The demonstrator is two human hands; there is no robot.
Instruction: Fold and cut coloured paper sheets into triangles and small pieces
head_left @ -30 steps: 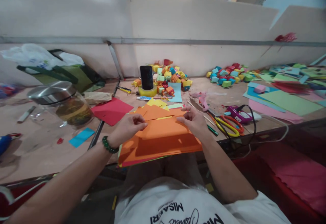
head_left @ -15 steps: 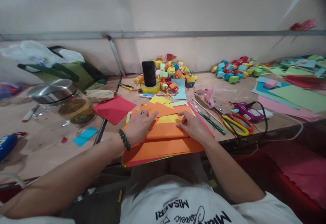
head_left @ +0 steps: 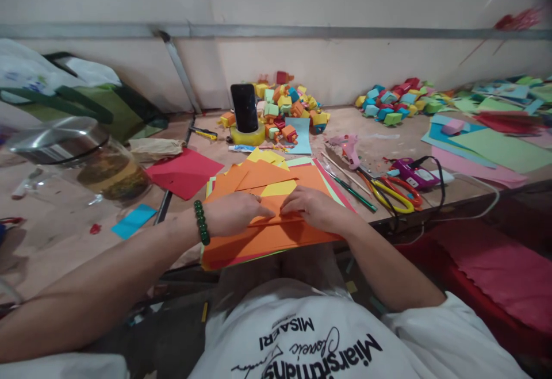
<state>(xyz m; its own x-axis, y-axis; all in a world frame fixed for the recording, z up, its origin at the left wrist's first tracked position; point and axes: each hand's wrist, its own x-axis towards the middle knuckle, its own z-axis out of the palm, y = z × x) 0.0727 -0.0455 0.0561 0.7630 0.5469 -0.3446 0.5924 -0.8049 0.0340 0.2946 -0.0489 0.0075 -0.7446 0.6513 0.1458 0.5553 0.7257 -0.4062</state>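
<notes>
A stack of coloured sheets (head_left: 241, 247), orange on top with yellow, red and green edges showing, lies at the table's front edge. On it is a folded orange paper (head_left: 280, 218). My left hand (head_left: 235, 213), with a green bead bracelet at the wrist, rests on this paper, its index finger pointing right. My right hand (head_left: 311, 206) presses the same paper from the right, fingers bent and close together. The two hands' fingertips are a small gap apart. Smaller orange and yellow pieces (head_left: 265, 175) lie just beyond the hands.
Scissors (head_left: 392, 195), a green pen (head_left: 353, 191) and a pink glue gun (head_left: 350, 152) lie to the right. A phone (head_left: 245, 107) stands in a tape roll before piled paper cubes (head_left: 284, 108). A glass jar (head_left: 107, 175) and red paper (head_left: 185, 172) are left.
Both hands have moved toward the near edge of the folded orange paper, and their fingertips have come closer together. The camera view has shifted slightly.
</notes>
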